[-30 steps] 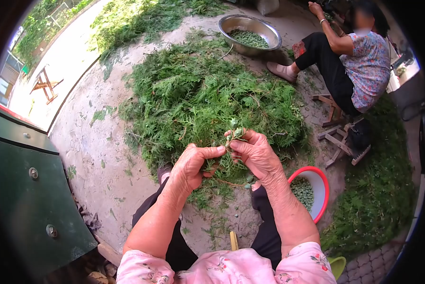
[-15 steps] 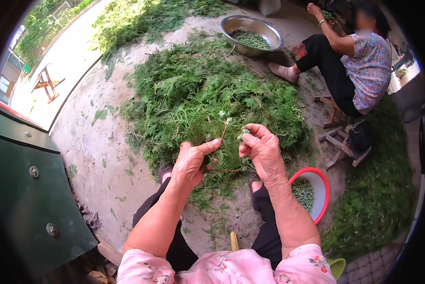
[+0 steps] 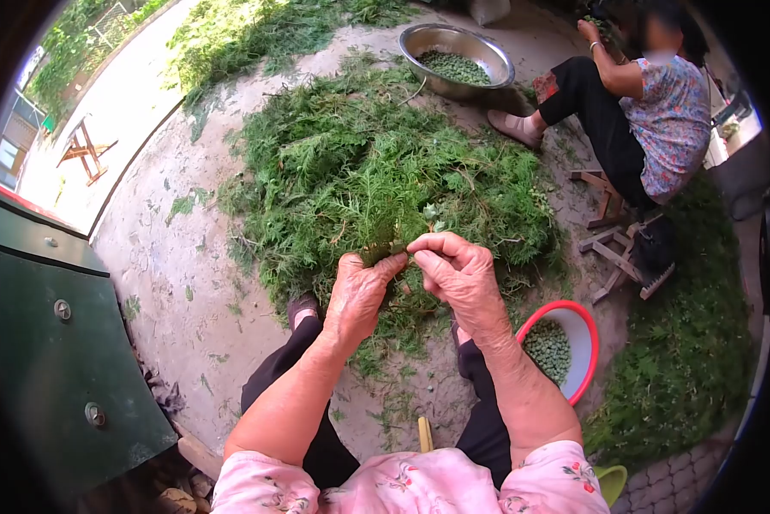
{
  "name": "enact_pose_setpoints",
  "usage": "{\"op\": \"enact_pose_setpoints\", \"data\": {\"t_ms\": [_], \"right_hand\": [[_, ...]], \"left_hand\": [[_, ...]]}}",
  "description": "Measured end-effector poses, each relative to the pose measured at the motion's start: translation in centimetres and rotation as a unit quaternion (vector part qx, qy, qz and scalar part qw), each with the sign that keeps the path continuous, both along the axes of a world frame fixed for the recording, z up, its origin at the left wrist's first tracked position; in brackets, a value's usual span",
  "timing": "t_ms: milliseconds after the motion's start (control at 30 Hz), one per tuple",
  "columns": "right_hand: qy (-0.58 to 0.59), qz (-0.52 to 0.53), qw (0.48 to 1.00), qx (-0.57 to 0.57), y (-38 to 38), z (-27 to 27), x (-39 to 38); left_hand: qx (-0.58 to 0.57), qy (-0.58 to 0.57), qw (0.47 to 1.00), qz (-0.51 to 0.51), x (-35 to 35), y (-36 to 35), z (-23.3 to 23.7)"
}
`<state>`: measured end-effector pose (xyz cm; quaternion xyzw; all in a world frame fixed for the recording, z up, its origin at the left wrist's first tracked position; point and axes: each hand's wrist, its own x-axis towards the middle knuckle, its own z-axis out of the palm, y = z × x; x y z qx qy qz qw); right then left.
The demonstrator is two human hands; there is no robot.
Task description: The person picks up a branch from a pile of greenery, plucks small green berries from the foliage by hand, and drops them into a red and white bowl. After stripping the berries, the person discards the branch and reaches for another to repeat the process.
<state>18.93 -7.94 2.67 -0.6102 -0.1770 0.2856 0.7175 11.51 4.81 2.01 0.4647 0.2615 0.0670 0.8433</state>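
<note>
My left hand [image 3: 355, 295] is closed on a feathery evergreen sprig [image 3: 376, 227], its thumb and forefinger pinching the stem. Close against that thumb, my right hand [image 3: 462, 278] is closed too, its fingertips at the sprig's stem. What lies deeper in the right fingers is hidden. A pale green cone cluster [image 3: 433, 212] shows just past the right fingertips. Below both hands spreads a heap of cut evergreen branches [image 3: 316, 171]. By my right forearm stands a white basin with a red rim [image 3: 584, 343], holding small green cones [image 3: 548, 349].
A metal bowl [image 3: 415, 38] with green cones stands beyond the heap. At the right, another person [image 3: 672, 111] sits on a low wooden stool [image 3: 603, 201]. A second wooden stool [image 3: 612, 257] is nearer. More greenery [image 3: 676, 377] lies at right; a green cabinet [image 3: 59, 368] is at left.
My right hand has moved left from beside the sprig to meet my left hand. The green cones it pinched no longer show. The other person's raised hand has lowered and shifted right.
</note>
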Motion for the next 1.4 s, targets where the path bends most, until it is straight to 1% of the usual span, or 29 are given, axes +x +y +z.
{"op": "enact_pose_setpoints", "data": {"t_ms": [33,67,100,167,233,333,433,467,500,533,567,600,633,667,700,733,767,833,867,900,967,1100,1167,1200,1233,1300,1333,1367,1400], "right_hand": [[-0.188,-0.009,0.977,-0.105,0.2,-0.3,-0.2],[-0.248,-0.049,0.961,-0.11,0.6,-0.5,-0.6],[-0.247,-0.05,0.961,-0.111,0.8,-0.4,-0.8],[-0.341,-0.09,0.924,-0.149,1.0,-0.2,-1.0],[-0.348,-0.071,0.923,-0.147,0.9,-0.5,-0.8],[-0.335,-0.059,0.929,-0.146,0.9,-0.5,-0.7],[-0.349,-0.032,0.923,-0.16,0.8,-0.3,-0.8],[-0.349,-0.067,0.922,-0.152,0.9,-0.4,-1.1],[-0.349,-0.102,0.921,-0.143,1.0,-0.5,-1.3],[-0.35,-0.102,0.92,-0.142,1.0,-0.6,-1.2],[-0.382,-0.135,0.902,-0.147,1.0,-0.9,-1.0],[-0.412,-0.167,0.883,-0.152,1.0,-0.9,-1.0],[-0.413,-0.167,0.882,-0.151,0.8,-0.5,-0.8],[-0.208,-0.148,0.961,-0.102,0.5,0.3,-0.6],[0.007,-0.12,0.992,-0.047,0.1,0.8,-0.2],[0.074,-0.102,0.99,0.063,-0.1,0.0,0.5],[0.146,-0.075,0.979,0.124,-0.7,-0.2,1.1],[0.257,-0.078,0.934,0.235,-1.5,-0.1,1.8],[0.26,-0.054,0.924,0.276,-2.0,-0.3,2.3],[0.257,-0.053,0.923,0.281,-2.1,0.2,2.4],[0.267,-0.077,0.924,0.263,-2.0,1.4,2.3],[0.275,-0.093,0.924,0.248,-2.1,0.1,2.6],[0.21,-0.087,0.967,0.119,-2.2,-0.2,2.7],[0.189,-0.096,0.975,0.063,-1.9,0.1,2.5],[0.189,-0.098,0.975,0.063,-1.8,0.2,2.4],[0.102,-0.088,0.991,-0.019,-1.6,0.4,2.3],[0.076,-0.094,0.992,-0.031,-1.3,0.4,2.3],[0.076,-0.097,0.992,-0.032,-1.2,0.5,2.3],[0.031,-0.087,0.994,-0.051,-1.2,0.4,2.4]], "left_hand": [[0.028,-0.006,1.0,-0.007,0.0,-0.1,-0.1],[0.027,-0.006,1.0,-0.008,-0.1,-0.1,-0.1],[0.049,0.004,0.999,-0.019,-0.2,-0.2,0.0],[0.07,0.014,0.997,-0.029,-0.3,-0.2,-0.3],[0.157,0.009,0.986,-0.047,-0.4,-0.2,-1.3],[0.171,0.017,0.984,-0.054,-0.5,0.0,-1.9],[0.188,0.016,0.979,-0.078,-0.5,0.0,-0.5],[0.188,0.016,0.979,-0.078,-0.6,0.1,-0.7],[0.197,-0.014,0.977,-0.084,-0.6,0.4,-1.3],[0.206,-0.044,0.973,-0.091,-0.6,0.5,-1.9],[0.206,-0.045,0.973,-0.09,-0.5,0.4,-2.7],[0.183,-0.043,0.981,-0.043,-0.4,0.1,-3.1],[0.16,-0.04,0.986,0.005,-0.3,0.0,-3.2],[0.16,-0.04,0.986,0.005,-0.3,0.0,-2.9],[0.048,0.013,0.998,0.028,-0.2,0.0,-0.7],[-0.064,0.064,0.995,0.05,-0.2,0.0,0.5],[-0.064,0.063,0.995,0.05,-0.1,0.1,0.5],[-0.064,0.056,0.995,0.057,-0.1,0.3,0.4],[-0.066,0.05,0.995,0.055,-0.2,0.4,0.6],[-0.066,0.049,0.995,0.056,-0.1,0.4,0.6],[-0.038,0.041,0.998,0.04,-0.1,0.4,0.5],[-0.018,0.05,0.998,0.019,0.0,0.4,0.5],[-0.001,0.055,0.998,0.021,0.0,0.4,0.5],[0.0,0.054,0.998,0.019,0.0,0.4,0.4],[0.011,0.043,0.999,0.013,0.0,0.4,0.3],[0.022,0.033,0.999,0.005,0.0,0.2,0.4],[0.034,0.031,0.999,-0.008,-0.1,0.1,0.4],[0.047,0.03,0.998,-0.021,-0.1,0.0,0.5],[0.046,0.03,0.998,-0.023,-0.1,-0.2,0.6]]}}
